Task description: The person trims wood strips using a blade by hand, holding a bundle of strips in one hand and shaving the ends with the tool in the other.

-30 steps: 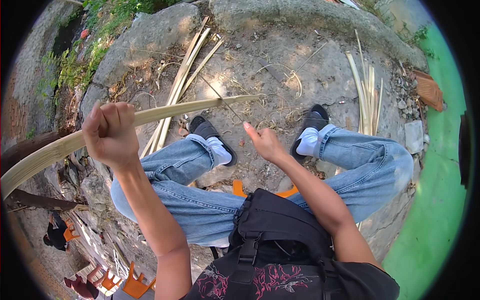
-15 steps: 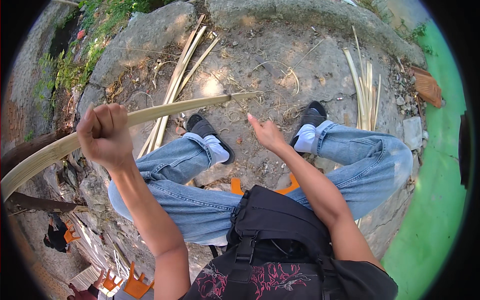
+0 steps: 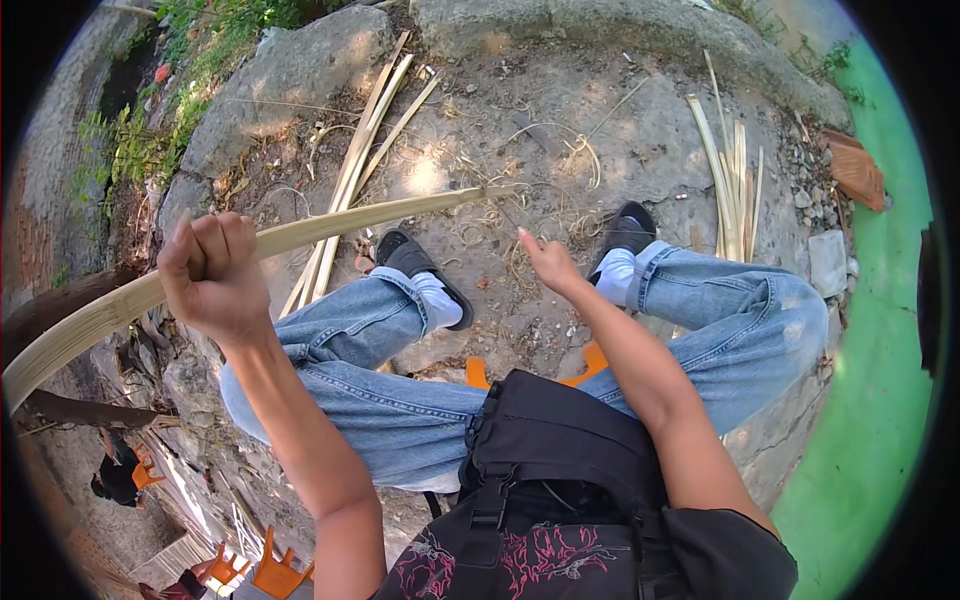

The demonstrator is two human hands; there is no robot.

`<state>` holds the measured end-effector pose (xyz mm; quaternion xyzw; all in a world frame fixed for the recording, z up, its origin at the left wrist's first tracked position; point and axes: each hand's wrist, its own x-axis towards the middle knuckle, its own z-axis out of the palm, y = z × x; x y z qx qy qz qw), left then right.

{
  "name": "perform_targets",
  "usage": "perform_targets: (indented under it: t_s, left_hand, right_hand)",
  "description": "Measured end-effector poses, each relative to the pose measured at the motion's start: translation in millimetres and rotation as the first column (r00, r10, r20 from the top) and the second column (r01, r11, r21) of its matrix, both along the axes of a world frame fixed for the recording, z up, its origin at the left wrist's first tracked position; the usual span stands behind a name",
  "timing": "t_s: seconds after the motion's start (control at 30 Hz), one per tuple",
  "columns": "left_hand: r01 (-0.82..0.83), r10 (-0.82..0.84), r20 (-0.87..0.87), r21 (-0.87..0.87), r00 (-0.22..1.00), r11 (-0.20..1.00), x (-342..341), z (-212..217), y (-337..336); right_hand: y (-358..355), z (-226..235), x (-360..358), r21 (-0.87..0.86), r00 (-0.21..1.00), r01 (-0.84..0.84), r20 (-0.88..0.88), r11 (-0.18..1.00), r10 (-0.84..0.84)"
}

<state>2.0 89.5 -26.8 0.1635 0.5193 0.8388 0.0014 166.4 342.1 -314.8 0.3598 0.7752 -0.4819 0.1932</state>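
Note:
My left hand (image 3: 212, 275) is closed around a long pale bamboo strip (image 3: 370, 214), held raised at the left. The strip runs from the far left edge across to a thin tip above the ground near the middle. My right hand (image 3: 548, 264) hangs free between my knees, fingers loosely spread and holding nothing, a little right of and below the strip's tip. I sit on an orange seat (image 3: 478, 373) with both legs in blue jeans (image 3: 400, 400) stretched out, black shoes on the stony ground.
A bundle of split bamboo strips (image 3: 350, 180) lies on the ground ahead left, another bundle (image 3: 735, 185) ahead right. Thin shavings (image 3: 560, 150) litter the rock. A brick piece (image 3: 858, 170) and a green surface (image 3: 870, 420) are at the right. A black bag (image 3: 560, 450) hangs on my chest.
My left hand has lifted and shifted slightly with the strip. My right hand has moved a little up and to the right, still empty.

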Motion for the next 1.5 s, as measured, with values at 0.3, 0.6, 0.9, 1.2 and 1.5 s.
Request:
perform_targets:
  t_s: [0.3, 0.6, 0.9, 1.2, 1.5]
  left_hand:
    - [-0.050, 0.049, 0.048, 0.019, 0.998, 0.999, 5.6, -1.3, 4.8]
    - [-0.010, 0.007, 0.049, 0.066, 0.999, 0.998, -0.3, -3.4, 1.4]
    - [-0.104, 0.103, 0.043, 0.022, 0.994, 0.994, -4.6, -2.7, 5.9]
    - [-0.073, 0.068, 0.068, 0.066, 0.995, 0.995, -12.1, -2.5, 5.7]
    - [-0.098, 0.094, 0.082, 0.041, 0.992, 0.994, 0.3, -1.1, 0.9]
  right_hand:
    - [-0.2, -25.0, 5.1, 0.140, 0.999, 0.012, -0.037, 0.990, -0.007]
    - [8.9, -48.6, 12.7, 0.084, 0.998, 0.040, 0.044, 0.996, -0.044]
    - [0.4, -70.9, 19.3, 0.181, 0.997, 0.061, 0.040, 0.982, -0.070]
    - [23.8, -99.4, 21.7, 0.298, 0.999, 0.031, 0.010, 0.954, -0.036]
    - [21.5, -94.0, 20.6, 0.205, 0.995, 0.031, 0.083, 0.978, -0.049]
